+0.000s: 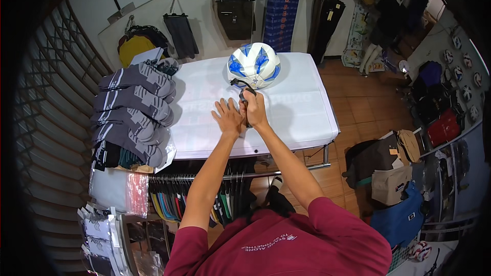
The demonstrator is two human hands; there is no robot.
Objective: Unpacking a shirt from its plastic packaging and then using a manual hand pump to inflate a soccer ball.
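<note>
A white and blue soccer ball [254, 66] rests on the white-covered table [307, 122]. In front of it, my right hand [254, 108] is closed around the black handle of a hand pump [247, 94]. A short black hose [241, 81] curves from the pump's top toward the ball; where its tip ends is unclear. My left hand [229, 117] lies beside the right one, fingers spread toward the tabletop, its thumb side against the pump's lower part. Most of the pump body is hidden by my hands.
Stacked grey socks [134, 99] cover the table's left end. Below the near edge, a metal rail [230, 176] carries many hanging garments. Plastic packs [119, 191] lie at the lower left. Folded clothes and bags [391, 184] stand at the right, beyond the tiled floor [356, 103].
</note>
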